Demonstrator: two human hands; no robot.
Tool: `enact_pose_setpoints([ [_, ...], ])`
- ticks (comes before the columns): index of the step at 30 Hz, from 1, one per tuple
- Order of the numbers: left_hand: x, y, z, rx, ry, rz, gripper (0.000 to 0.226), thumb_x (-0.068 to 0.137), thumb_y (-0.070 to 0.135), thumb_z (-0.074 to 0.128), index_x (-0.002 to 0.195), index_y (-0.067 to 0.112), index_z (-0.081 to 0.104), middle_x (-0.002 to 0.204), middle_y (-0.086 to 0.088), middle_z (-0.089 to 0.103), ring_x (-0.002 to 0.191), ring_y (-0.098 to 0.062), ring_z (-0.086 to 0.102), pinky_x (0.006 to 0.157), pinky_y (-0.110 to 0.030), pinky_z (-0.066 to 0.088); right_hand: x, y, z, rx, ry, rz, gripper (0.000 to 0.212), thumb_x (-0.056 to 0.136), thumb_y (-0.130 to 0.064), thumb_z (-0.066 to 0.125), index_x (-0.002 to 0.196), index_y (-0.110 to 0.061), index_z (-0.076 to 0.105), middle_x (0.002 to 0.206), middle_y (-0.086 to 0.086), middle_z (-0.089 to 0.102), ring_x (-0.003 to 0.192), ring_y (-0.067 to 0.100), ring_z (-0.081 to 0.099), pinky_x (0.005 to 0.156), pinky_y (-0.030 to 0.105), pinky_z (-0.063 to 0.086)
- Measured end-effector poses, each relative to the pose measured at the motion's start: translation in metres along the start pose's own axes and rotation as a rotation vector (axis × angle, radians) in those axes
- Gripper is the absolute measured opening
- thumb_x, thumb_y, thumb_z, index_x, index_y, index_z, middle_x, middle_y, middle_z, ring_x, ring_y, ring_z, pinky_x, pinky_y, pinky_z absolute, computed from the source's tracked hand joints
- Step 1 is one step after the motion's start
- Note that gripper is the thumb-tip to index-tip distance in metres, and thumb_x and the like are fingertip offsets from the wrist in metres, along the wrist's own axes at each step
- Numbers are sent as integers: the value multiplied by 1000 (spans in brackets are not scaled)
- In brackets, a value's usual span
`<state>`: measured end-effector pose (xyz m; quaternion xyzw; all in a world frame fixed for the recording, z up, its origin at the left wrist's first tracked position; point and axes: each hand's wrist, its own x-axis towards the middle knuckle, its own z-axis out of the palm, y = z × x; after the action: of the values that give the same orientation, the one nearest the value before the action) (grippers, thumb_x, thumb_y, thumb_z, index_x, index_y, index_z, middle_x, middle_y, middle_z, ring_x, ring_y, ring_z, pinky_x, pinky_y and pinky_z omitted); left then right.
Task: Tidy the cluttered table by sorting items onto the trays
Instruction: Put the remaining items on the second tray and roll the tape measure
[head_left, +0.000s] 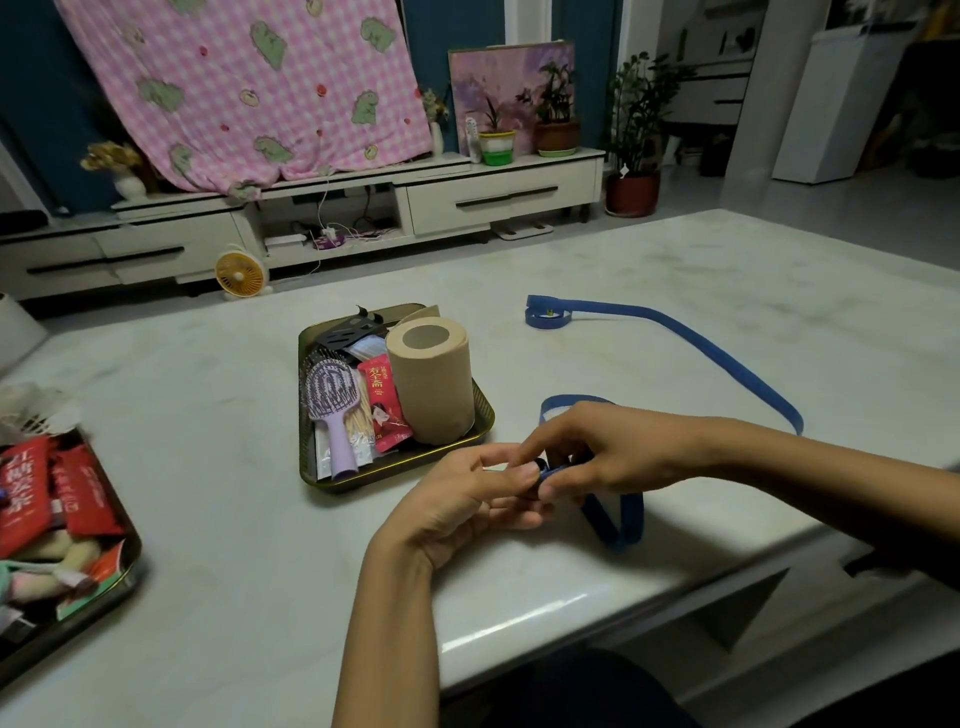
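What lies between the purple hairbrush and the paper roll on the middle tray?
Head view: a red packet and thin pale sticks, between hairbrush and paper roll.

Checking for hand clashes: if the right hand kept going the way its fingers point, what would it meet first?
Most likely the left hand: the right hand points left, straight at its fingertips, where both pinch the blue strap. Beyond lies the tray.

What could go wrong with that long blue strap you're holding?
1. The left hand and right hand pinch only a short part of the blue strap; the rest lies loose across the table and might tangle.
2. One loop lies near the table's front edge and could slip off.
3. The middle tray looks full, so the strap may bump the paper roll.
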<state>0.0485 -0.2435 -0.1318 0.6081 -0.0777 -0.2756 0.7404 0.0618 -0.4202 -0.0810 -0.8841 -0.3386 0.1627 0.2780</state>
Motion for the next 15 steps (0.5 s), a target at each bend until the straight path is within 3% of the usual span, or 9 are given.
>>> enact_pose_setpoints([
  [2,-1,0,-1,-6,7,0,49,70,19,69,114,1,60,78,-11,67,62,-17,65,55,-21,53,-1,1,-2,44,-10,39,27,88,-22,63,114,-18,61,69,-13,59,57,-1,58,52,9,42],
  [3,-2,0,-1,-17,19,6,49,69,18,69,114,1,59,76,-11,67,60,-16,63,54,-20,52,-2,1,-1,63,-8,65,25,88,-24,63,112,-20,60,69,-12,62,57,6,61,52,17,48],
  [5,-2,-1,-1,-35,61,45,45,68,16,69,111,3,60,75,-10,67,59,-16,63,54,-21,52,-1,0,4,36,27,92,17,88,-27,62,103,-25,55,71,-9,65,66,25,66,63,34,56],
  [6,-1,-1,-1,-49,91,69,42,68,15,69,108,4,62,75,-10,68,60,-15,64,55,-21,53,1,0,7,-39,74,77,16,88,-30,62,99,-26,52,71,-9,65,66,25,65,65,28,54],
  [8,0,-3,0,-97,153,113,30,72,10,67,101,4,63,78,-10,71,62,-15,67,58,-23,56,4,0,13,-250,183,44,20,86,-38,62,95,-26,49,72,-10,59,63,7,55,56,13,40],
  [11,1,-5,6,-102,161,139,22,77,12,65,96,1,64,77,-8,70,63,-13,67,62,-25,57,8,1,20,-476,302,55,27,84,-44,59,94,-24,45,81,-3,55,65,10,44,55,23,31],
  [15,1,-7,11,-60,150,152,11,84,8,60,82,4,69,67,-7,69,63,-13,67,64,-26,58,16,6,31,-705,394,29,36,87,-47,53,102,-16,42,91,9,64,76,28,56,58,33,32],
])
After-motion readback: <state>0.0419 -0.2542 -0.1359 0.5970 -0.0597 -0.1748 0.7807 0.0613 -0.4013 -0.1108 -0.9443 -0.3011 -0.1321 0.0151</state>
